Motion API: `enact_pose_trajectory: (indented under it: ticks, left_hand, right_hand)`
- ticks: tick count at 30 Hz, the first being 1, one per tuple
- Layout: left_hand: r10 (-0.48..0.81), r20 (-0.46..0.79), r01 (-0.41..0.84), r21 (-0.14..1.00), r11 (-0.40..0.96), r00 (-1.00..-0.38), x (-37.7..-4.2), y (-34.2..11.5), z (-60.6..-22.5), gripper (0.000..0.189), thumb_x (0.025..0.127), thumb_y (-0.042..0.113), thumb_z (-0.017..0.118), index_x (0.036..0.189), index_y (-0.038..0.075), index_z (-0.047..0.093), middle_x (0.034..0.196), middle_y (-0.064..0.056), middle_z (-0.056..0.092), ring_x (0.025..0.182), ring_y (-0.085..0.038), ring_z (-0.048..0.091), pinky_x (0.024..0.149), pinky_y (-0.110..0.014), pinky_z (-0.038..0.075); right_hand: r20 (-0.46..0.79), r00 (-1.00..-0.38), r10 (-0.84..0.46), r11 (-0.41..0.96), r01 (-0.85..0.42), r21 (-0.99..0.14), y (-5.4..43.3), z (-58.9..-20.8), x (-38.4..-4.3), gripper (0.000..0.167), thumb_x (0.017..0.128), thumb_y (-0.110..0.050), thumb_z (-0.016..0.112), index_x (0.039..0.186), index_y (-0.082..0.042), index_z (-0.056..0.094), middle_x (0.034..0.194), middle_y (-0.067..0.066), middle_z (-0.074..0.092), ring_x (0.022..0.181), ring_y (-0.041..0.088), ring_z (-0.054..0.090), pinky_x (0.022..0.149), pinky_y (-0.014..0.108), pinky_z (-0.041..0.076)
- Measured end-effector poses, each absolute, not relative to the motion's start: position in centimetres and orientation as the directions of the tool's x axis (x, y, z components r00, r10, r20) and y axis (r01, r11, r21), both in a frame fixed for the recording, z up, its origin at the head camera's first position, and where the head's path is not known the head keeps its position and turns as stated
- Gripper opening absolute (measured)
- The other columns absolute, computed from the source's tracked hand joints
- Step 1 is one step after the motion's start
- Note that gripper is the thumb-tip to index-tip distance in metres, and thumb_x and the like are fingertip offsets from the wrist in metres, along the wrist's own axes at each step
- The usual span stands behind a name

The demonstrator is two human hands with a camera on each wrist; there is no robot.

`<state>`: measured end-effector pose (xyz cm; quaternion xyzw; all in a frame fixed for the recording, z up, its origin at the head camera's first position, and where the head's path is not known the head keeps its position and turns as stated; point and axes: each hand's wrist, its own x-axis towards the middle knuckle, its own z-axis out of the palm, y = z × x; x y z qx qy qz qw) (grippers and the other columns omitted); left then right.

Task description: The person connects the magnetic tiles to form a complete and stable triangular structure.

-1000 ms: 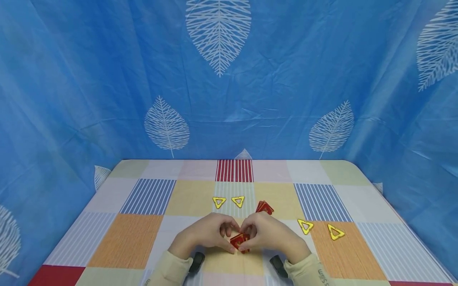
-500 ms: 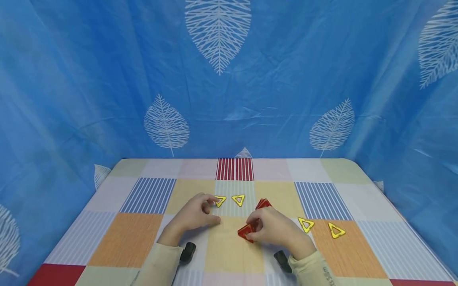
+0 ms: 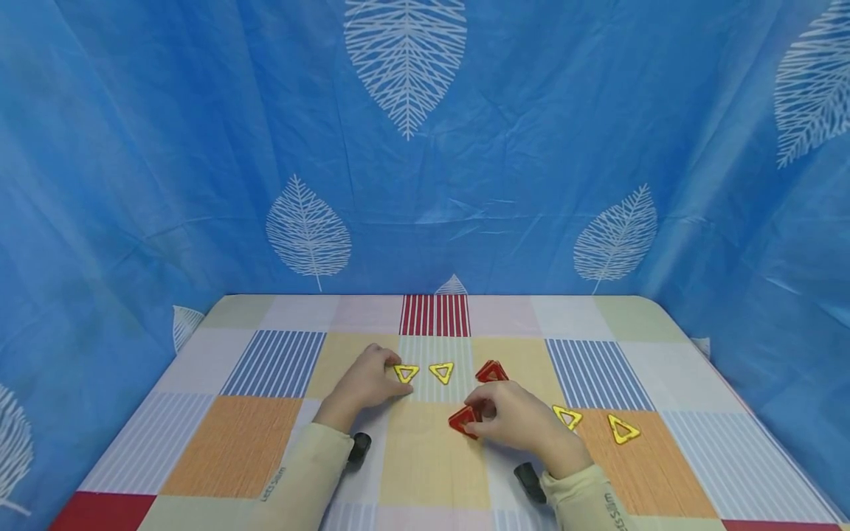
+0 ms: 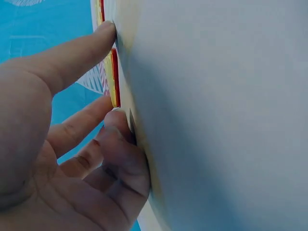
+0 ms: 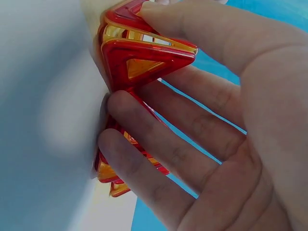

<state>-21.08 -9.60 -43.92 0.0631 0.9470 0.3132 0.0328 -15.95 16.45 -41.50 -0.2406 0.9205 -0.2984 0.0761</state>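
Note:
My left hand reaches to the left yellow triangular magnetic tile, with a finger at its upper corner and the thumb at its lower tip. Side-on in the left wrist view, the tile shows a red edge and lies flat between thumb and forefinger. The right hand pinches a small pyramid of red triangular magnetic tiles low over the table. The right wrist view shows red frames with amber insides on this pyramid, thumb on its upper face. Behind the fingers sits another red tile shape.
A second yellow triangle lies just right of the left hand's tile. Beyond the right hand stands the other red tile shape. Two more yellow triangles lie to the right. A blue curtain backs the checked tablecloth.
Both hands were together at the red tiles. The left hand has let go and moved up and left to the yellow triangle. The right hand has shifted slightly right and away with the pyramid.

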Motion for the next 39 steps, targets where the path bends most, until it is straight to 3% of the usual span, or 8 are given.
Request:
enact_pose_trajectory:
  ticks: [7, 13, 17, 23, 31, 39]
  left_hand:
    - [0.141, -0.03, 0.093, 0.612, 0.785, -0.99, -21.0, -9.6, -43.7, 0.044, 0.077, 0.024, 0.089, 0.112, 0.004, 0.071, 0.109, -0.005, 0.06, 0.1, -0.023, 0.057, 0.094, -0.044, 0.048]
    - [0.173, -0.087, 0.064, 0.699, 0.712, -0.981, -20.7, -10.0, -43.7, 0.04, 0.071, 0.02, 0.093, 0.101, 0.008, 0.07, 0.093, -0.002, 0.06, 0.084, -0.02, 0.055, 0.076, -0.037, 0.049]
    - [0.324, -0.083, 0.158, 0.743, 0.651, -0.942, -19.8, -10.5, -43.7, 0.038, 0.069, 0.02, 0.094, 0.098, 0.012, 0.07, 0.091, 0.001, 0.061, 0.078, -0.018, 0.053, 0.065, -0.033, 0.047]
    - [0.588, -0.079, 0.289, 0.813, 0.505, -0.805, -18.2, -10.3, -43.3, 0.037, 0.069, 0.016, 0.093, 0.099, 0.014, 0.072, 0.086, -0.004, 0.063, 0.064, -0.011, 0.05, 0.054, -0.026, 0.042]
    - [0.713, -0.115, 0.356, 0.804, 0.476, -0.692, -16.3, -8.7, -42.4, 0.037, 0.068, 0.017, 0.095, 0.099, 0.016, 0.074, 0.09, 0.005, 0.064, 0.063, -0.006, 0.053, 0.056, -0.023, 0.046]
    - [0.725, -0.118, 0.415, 0.752, 0.511, -0.678, -15.7, -8.2, -42.4, 0.035, 0.07, 0.017, 0.094, 0.1, 0.019, 0.076, 0.091, 0.014, 0.062, 0.07, -0.005, 0.051, 0.063, -0.022, 0.046]
  right_hand:
    - [-0.006, -0.866, -0.5, 0.696, -0.397, -0.599, 16.5, -41.6, -16.0, 0.028, 0.083, -0.022, 0.084, 0.107, -0.011, 0.075, 0.087, -0.012, 0.065, 0.076, 0.008, 0.057, 0.071, 0.031, 0.051]
    - [-0.008, -0.867, -0.498, 0.708, -0.402, -0.58, 16.5, -41.6, -16.0, 0.029, 0.084, -0.022, 0.083, 0.109, -0.01, 0.075, 0.091, -0.011, 0.067, 0.077, 0.007, 0.057, 0.073, 0.033, 0.052]
    - [0.005, -0.872, -0.489, 0.725, -0.409, -0.554, 16.5, -41.8, -16.0, 0.03, 0.085, -0.021, 0.082, 0.111, -0.008, 0.074, 0.095, -0.009, 0.067, 0.079, 0.009, 0.057, 0.077, 0.036, 0.052]
    - [0.031, -0.87, -0.492, 0.724, -0.429, -0.54, 16.7, -42.0, -16.1, 0.028, 0.086, -0.02, 0.082, 0.11, -0.008, 0.075, 0.097, -0.008, 0.068, 0.082, 0.008, 0.058, 0.078, 0.037, 0.052]
    - [0.045, -0.876, -0.48, 0.726, -0.426, -0.539, 17.2, -42.1, -16.3, 0.032, 0.086, -0.022, 0.082, 0.112, -0.006, 0.074, 0.098, -0.006, 0.069, 0.083, 0.009, 0.059, 0.077, 0.036, 0.052]
    - [0.062, -0.907, -0.416, 0.667, -0.351, -0.658, 19.8, -40.8, -16.8, 0.036, 0.086, -0.029, 0.082, 0.113, -0.007, 0.074, 0.099, 0.0, 0.07, 0.082, 0.012, 0.062, 0.068, 0.032, 0.052]
